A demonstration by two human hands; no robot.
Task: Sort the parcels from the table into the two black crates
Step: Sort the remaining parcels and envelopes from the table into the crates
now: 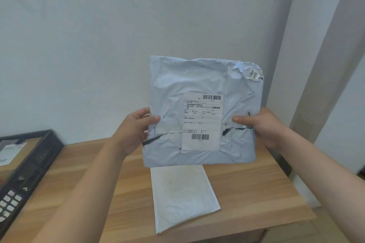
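Behind everything, a pale wall (98, 45) fills the upper half of the view. Below it a wood-grain table (256, 193) runs from the left edge to the right, where its corner ends near a white door frame.

A grey parcel (197, 80), a crumpled plastic mailing bag, is held upright in the air above the far part of the table, with its face turned to the camera. It touches nothing but the hands. A dark tear runs across its lower third.

A black crate (43, 159) stands on the left end of the table, partly cut off by the frame. A brown parcel with a white slip (11, 153) lies inside it.

A white padded envelope (181, 193) lies flat on the table just below the held parcel, its near end reaching the table's front edge.

A white shipping label (201, 122) with two barcodes is stuck to the lower middle of the grey parcel.

The left hand (134, 130) grips the parcel's left edge, thumb on the front and fingers behind. The right hand (260, 126) grips the right edge the same way, thumb pressed on the front near the tear.

A small round sticker (253, 75) with numbers sits at the parcel's top right corner.
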